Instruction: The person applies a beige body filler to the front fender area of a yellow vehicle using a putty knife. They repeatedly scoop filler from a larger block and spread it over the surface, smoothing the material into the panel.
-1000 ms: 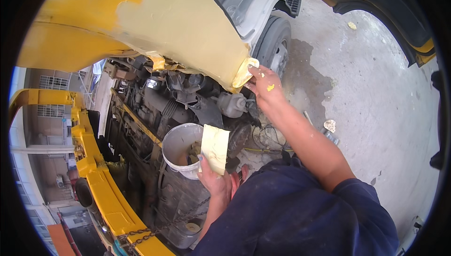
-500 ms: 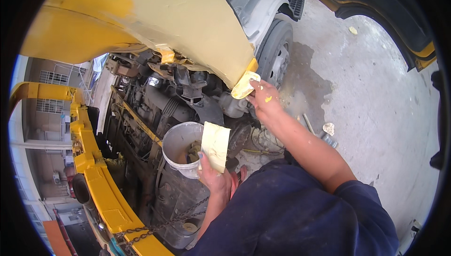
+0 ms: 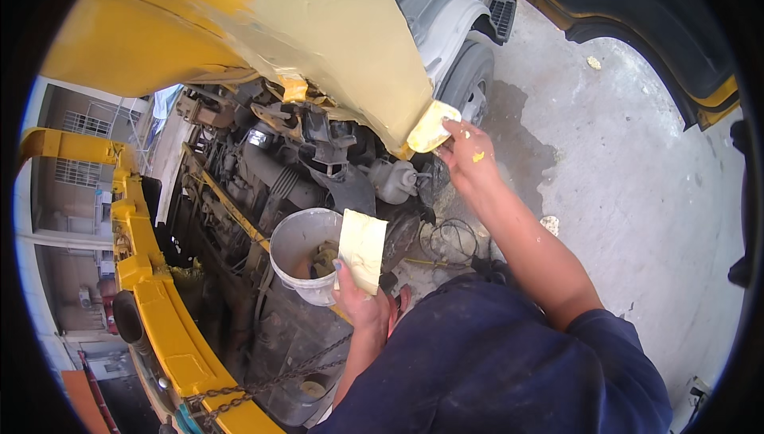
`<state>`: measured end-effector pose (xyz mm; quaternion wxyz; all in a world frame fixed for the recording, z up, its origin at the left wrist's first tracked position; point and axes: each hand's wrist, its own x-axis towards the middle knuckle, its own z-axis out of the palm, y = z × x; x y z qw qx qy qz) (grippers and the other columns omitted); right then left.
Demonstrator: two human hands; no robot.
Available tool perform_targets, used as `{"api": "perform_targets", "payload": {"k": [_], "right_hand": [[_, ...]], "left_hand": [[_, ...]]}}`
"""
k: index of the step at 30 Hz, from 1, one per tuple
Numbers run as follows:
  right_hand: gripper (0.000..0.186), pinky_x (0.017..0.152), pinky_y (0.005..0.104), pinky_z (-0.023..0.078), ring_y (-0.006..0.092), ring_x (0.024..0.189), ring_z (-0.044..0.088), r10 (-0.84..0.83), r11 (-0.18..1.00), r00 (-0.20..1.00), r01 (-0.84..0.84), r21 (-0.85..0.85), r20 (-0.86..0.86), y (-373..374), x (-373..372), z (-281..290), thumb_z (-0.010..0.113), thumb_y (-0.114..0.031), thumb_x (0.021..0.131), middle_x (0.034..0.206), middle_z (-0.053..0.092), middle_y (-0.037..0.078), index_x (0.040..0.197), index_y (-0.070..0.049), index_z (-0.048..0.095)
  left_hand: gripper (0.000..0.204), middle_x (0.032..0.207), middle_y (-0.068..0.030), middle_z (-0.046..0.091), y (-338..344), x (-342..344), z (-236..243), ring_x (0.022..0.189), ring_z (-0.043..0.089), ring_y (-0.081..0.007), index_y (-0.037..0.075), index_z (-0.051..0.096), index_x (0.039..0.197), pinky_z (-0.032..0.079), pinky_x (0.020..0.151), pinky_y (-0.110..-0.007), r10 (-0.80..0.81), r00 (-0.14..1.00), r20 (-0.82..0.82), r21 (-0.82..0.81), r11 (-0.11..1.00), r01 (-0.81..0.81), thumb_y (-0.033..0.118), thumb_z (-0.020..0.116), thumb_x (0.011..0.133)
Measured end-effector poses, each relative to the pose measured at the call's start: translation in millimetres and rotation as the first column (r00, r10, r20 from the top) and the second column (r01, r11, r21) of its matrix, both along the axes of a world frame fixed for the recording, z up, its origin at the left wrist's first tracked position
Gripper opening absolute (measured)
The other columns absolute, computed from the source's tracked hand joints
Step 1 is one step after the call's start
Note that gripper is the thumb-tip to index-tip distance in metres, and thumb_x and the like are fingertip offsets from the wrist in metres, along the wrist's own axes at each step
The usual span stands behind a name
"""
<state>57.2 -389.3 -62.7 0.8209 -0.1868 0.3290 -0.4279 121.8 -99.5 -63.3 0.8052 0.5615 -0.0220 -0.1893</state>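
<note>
My right hand (image 3: pixel 473 159) pinches a rounded putty spreader (image 3: pixel 430 130) smeared with pale yellow filler. The spreader is at the lower corner of a yellow vehicle panel (image 3: pixel 342 44), whose right part is coated with smooth beige filler. Whether its edge touches the panel I cannot tell. Dabs of yellow filler stick to the back of that hand. Lower down, my left hand (image 3: pixel 363 307) grips a flat rectangular putty board (image 3: pixel 363 249) coated in pale yellow filler. Right beside the board is a grey-white bucket (image 3: pixel 280 255) with dirty contents I cannot make out.
Exposed engine parts (image 3: pixel 270 155) lie beneath the panel. A yellow bumper beam (image 3: pixel 179 330) with a chain (image 3: pixel 263 386) runs along the left. A wheel (image 3: pixel 471 80) stands beyond the panel, and an open dark door (image 3: pixel 645 20) hangs at the upper right over concrete floor (image 3: pixel 637 195).
My right hand and the spreader have moved slightly right, along the panel's lower corner. My left hand still holds the board in nearly the same place. The view has shifted a little.
</note>
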Motion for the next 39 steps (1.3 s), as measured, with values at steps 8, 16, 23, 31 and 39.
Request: {"api": "perform_targets", "payload": {"k": [8, 16, 23, 31, 39], "right_hand": [[0.034, 0.103, 0.0406, 0.060, 0.0243, 0.117, 0.075, 0.079, 0.996, 0.995, -0.081, -0.030, -0.059, 14, 19, 18, 0.070, -0.015, 0.108, 0.128, 0.077, 0.013, 0.136, 0.004, 0.066], [0.032, 0.095, 0.0372, 0.060, 0.0214, 0.111, 0.076, 0.037, 0.991, 0.998, -0.029, -0.131, 0.057, 16, 8, 83, 0.069, -0.013, 0.108, 0.123, 0.078, 0.012, 0.135, 0.005, 0.068], [0.034, 0.098, 0.0416, 0.063, 0.0266, 0.113, 0.077, -0.022, 0.999, 0.999, 0.020, -0.042, -0.045, -18, -8, 21, 0.067, -0.009, 0.107, 0.127, 0.077, 0.017, 0.137, 0.007, 0.066], [0.031, 0.092, 0.0402, 0.063, 0.0254, 0.106, 0.077, 0.014, 0.999, 0.987, -0.022, -0.048, -0.161, -28, 18, -3, 0.068, -0.011, 0.106, 0.121, 0.077, 0.015, 0.132, 0.006, 0.067], [0.037, 0.097, 0.0407, 0.062, 0.0239, 0.113, 0.075, 0.070, 0.972, 0.982, -0.107, -0.210, -0.174, -37, 9, 50, 0.068, -0.014, 0.107, 0.127, 0.076, 0.014, 0.138, 0.005, 0.066]], "left_hand": [[0.048, 0.131, -0.0154, 0.075, 9, 3, -5, 0.111, 0.077, -0.0253, -0.007, 0.062, 0.143, 0.060, 0.093, -0.040, -0.016, 1.000, 0.008, -0.014, 1.000, 0.016, 0.033, 0.051, 0.121], [0.051, 0.141, -0.0208, 0.072, 8, 4, -5, 0.124, 0.074, -0.0281, -0.013, 0.060, 0.145, 0.057, 0.106, -0.042, -0.036, 0.998, -0.042, -0.035, 0.999, 0.034, 0.031, 0.052, 0.120], [0.052, 0.140, -0.0202, 0.072, 9, 4, -5, 0.125, 0.073, -0.0282, -0.011, 0.061, 0.145, 0.056, 0.107, -0.042, -0.034, 0.999, -0.022, -0.034, 0.999, 0.033, 0.033, 0.053, 0.120], [0.048, 0.125, -0.0131, 0.078, 6, 2, 2, 0.105, 0.078, -0.0237, -0.005, 0.065, 0.138, 0.062, 0.087, -0.039, 0.031, 0.999, -0.021, -0.044, 0.999, -0.032, 0.037, 0.050, 0.121], [0.049, 0.128, -0.0139, 0.077, 10, 8, -9, 0.109, 0.078, -0.0238, -0.005, 0.065, 0.140, 0.062, 0.091, -0.040, 0.002, 1.000, -0.003, -0.082, 0.997, -0.003, 0.037, 0.051, 0.121]]}}
